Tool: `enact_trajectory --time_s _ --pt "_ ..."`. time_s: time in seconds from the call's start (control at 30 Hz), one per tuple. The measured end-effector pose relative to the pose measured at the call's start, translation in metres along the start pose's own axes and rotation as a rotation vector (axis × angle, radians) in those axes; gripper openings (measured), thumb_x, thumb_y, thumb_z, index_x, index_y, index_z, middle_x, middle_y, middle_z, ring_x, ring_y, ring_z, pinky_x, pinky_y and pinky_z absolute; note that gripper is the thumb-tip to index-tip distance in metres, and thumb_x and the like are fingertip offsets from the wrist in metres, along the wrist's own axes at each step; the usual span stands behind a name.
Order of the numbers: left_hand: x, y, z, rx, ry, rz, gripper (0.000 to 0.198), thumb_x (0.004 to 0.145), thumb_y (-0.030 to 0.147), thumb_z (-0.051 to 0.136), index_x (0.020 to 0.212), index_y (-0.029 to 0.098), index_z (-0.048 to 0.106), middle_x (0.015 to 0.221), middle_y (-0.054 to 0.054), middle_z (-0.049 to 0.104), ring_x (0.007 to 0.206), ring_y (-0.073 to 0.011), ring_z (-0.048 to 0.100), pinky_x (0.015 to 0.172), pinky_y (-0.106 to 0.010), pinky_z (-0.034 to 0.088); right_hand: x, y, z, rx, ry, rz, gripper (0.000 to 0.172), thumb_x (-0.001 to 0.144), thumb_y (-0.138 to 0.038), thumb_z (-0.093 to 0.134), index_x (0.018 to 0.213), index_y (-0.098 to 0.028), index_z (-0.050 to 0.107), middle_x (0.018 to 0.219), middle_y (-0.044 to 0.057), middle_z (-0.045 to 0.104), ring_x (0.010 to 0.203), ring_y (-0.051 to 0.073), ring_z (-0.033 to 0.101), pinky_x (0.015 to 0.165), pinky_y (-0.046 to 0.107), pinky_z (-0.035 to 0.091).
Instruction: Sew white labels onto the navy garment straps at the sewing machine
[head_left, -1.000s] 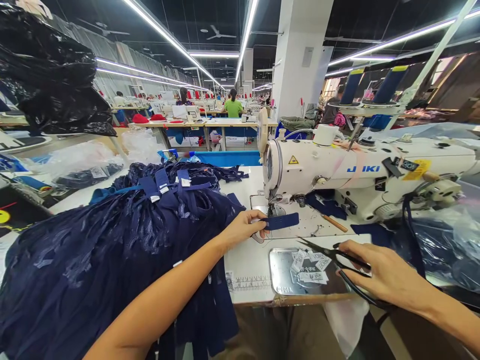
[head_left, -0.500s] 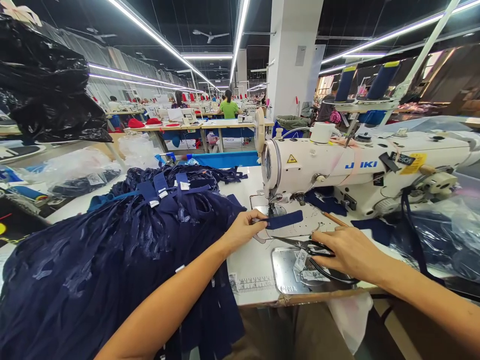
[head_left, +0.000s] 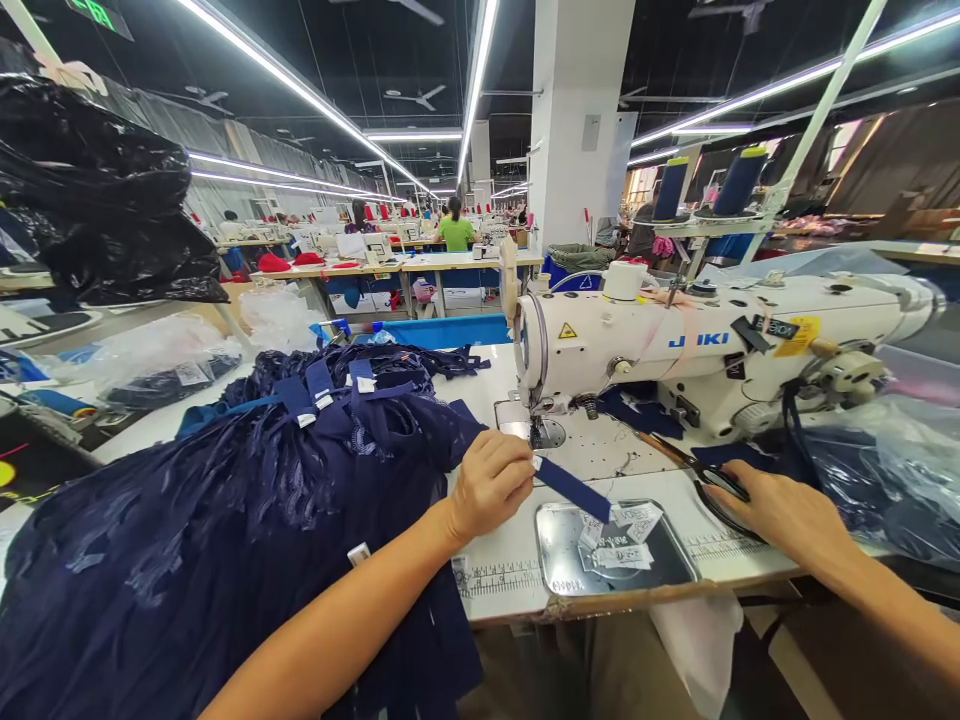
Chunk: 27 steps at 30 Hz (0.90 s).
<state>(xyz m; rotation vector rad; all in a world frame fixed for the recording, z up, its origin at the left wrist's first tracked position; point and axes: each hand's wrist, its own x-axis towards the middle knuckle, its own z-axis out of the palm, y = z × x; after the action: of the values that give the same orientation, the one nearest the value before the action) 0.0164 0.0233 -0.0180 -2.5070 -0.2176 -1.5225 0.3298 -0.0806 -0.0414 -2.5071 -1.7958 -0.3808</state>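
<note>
Head view: L hand [head_left: 491,485] is closed, thumb & fingers pinched tight on one end of a navy strip [head_left: 574,487], w/ a small white label [head_left: 537,463] showing right at the pinch. Strip slants down to the R, its free end over the upper edge of a metal tray [head_left: 559,540]; can't tell if it touches. R hand [head_left: 787,510] is curled round the handles of 1 pr. black scissors [head_left: 699,468], points aimed L toward the machine bed; can't tell how far apart the blades are.

Counts: 1 strip in hand, 1 tray, 1 white sewing machine [head_left: 622,335], 2 navy thread cones [head_left: 731,182] w/ yellow tops, 3 navy tabs [head_left: 319,378] w/ white ends atop the big navy garment heap [head_left: 262,500] on the L. Several loose white labels [head_left: 626,557] in the tray, overlapping, no exact no. Three black tags [head_left: 775,327] on the machine arm, nr. a yellow sticker [head_left: 799,337].

Writing: blue brand lettering [head_left: 697,341] on the arm reads "J_KI", 2nd letter part-hidden by a pinkish band [head_left: 681,335]. 1 yellow warning triangle [head_left: 568,331] on the machine head. Ruler scale [head_left: 502,578] along the table edge, digits tiny. Tray-label print too blurred to read.
</note>
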Motion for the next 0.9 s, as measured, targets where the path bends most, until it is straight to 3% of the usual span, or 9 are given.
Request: enact_trajectory --time_s 0.1,0.17,0.23,0.33,0.43,0.5,0.57,0.7,0.9 --pt "-0.002 -0.001 -0.001 0.101 -0.001 0.081 0.014 0.067 0.004 0.051 0.069 0.017 0.047 0.075 -0.003 0.06 0.077 -0.0148 0.057 0.068 -0.031 0.043 0.0 -0.011 0.001 0.066 0.233 -0.147 0.024 0.079 -0.032 0.045 0.084 -0.014 0.061 0.084 0.013 0.065 0.083 0.031 0.058 0.067 0.041 0.043" --pt "-0.003 -0.001 -0.002 0.132 -0.039 0.047 0.012 0.068 0.007 0.049 0.065 0.018 0.047 0.077 -0.003 0.061 0.079 -0.0149 0.058 0.071 -0.032 0.042 -0.002 -0.031 -0.006 0.33 0.305 -0.269 0.027 0.079 -0.035 0.045 0.086 -0.015 0.061 0.094 0.013 0.063 0.094 0.03 0.054 0.076 0.043 0.041" --pt "-0.005 0.0 -0.003 0.129 -0.13 -0.035 0.012 0.068 0.01 0.048 0.061 0.019 0.047 0.079 -0.003 0.063 0.083 -0.0158 0.058 0.074 -0.033 0.04 -0.004 -0.058 -0.017 0.723 0.163 -0.359 0.031 0.081 -0.04 0.041 0.09 -0.017 0.06 0.096 0.01 0.063 0.095 0.025 0.055 0.079 0.038 0.042" --pt "-0.005 0.002 -0.004 0.047 -0.284 -0.222 0.013 0.067 0.013 0.049 0.057 0.02 0.046 0.081 -0.005 0.064 0.087 -0.0189 0.057 0.079 -0.037 0.037 -0.007 -0.101 -0.035 1.193 -0.242 -0.38 0.032 0.08 -0.042 0.043 0.097 -0.019 0.058 0.093 0.008 0.063 0.089 0.021 0.057 0.074 0.033 0.045" --pt "-0.004 0.005 -0.007 -0.044 -0.323 -0.347 0.011 0.065 0.014 0.05 0.058 0.02 0.046 0.087 -0.006 0.064 0.092 -0.0213 0.056 0.083 -0.04 0.034 -0.006 -0.129 -0.045 1.429 -0.504 -0.407 0.025 0.075 -0.04 0.051 0.084 -0.017 0.058 0.072 0.002 0.061 0.069 0.016 0.057 0.063 0.028 0.044" --pt "-0.002 0.006 -0.009 -0.091 -0.3 -0.364 0.008 0.063 0.013 0.052 0.063 0.02 0.047 0.093 -0.007 0.062 0.094 -0.0219 0.054 0.086 -0.041 0.032 -0.004 -0.134 -0.046 1.461 -0.505 -0.378 0.021 0.073 -0.038 0.054 0.073 -0.017 0.056 0.06 -0.002 0.054 0.058 0.012 0.051 0.055 0.024 0.04" --pt "0.0 0.007 -0.01 -0.183 -0.306 -0.397 0.016 0.06 0.016 0.055 0.076 0.019 0.05 0.098 -0.009 0.06 0.094 -0.0218 0.053 0.088 -0.041 0.032 0.0 -0.13 -0.046 1.415 -0.394 -0.356 0.019 0.072 -0.035 0.054 0.069 -0.017 0.055 0.06 -0.003 0.051 0.056 0.011 0.048 0.054 0.023 0.037" --pt "0.004 0.008 -0.008 -0.449 -0.386 -0.675 0.039 0.063 0.022 0.057 0.101 0.016 0.05 0.09 -0.006 0.059 0.085 -0.0189 0.054 0.081 -0.034 0.038 0.007 -0.116 -0.047 1.295 -0.245 -0.353 0.017 0.072 -0.034 0.053 0.071 -0.018 0.056 0.065 -0.002 0.054 0.062 0.013 0.049 0.059 0.025 0.037" --pt "0.008 0.009 -0.002 -0.675 -0.427 -1.035 0.011 0.067 0.02 0.054 0.073 0.013 0.061 0.072 -0.002 0.059 0.071 -0.0136 0.051 0.067 -0.024 0.038 0.011 -0.117 -0.047 1.27 -0.23 -0.373 0.018 0.073 -0.035 0.051 0.075 -0.018 0.056 0.069 -0.001 0.055 0.063 0.014 0.05 0.059 0.026 0.039"
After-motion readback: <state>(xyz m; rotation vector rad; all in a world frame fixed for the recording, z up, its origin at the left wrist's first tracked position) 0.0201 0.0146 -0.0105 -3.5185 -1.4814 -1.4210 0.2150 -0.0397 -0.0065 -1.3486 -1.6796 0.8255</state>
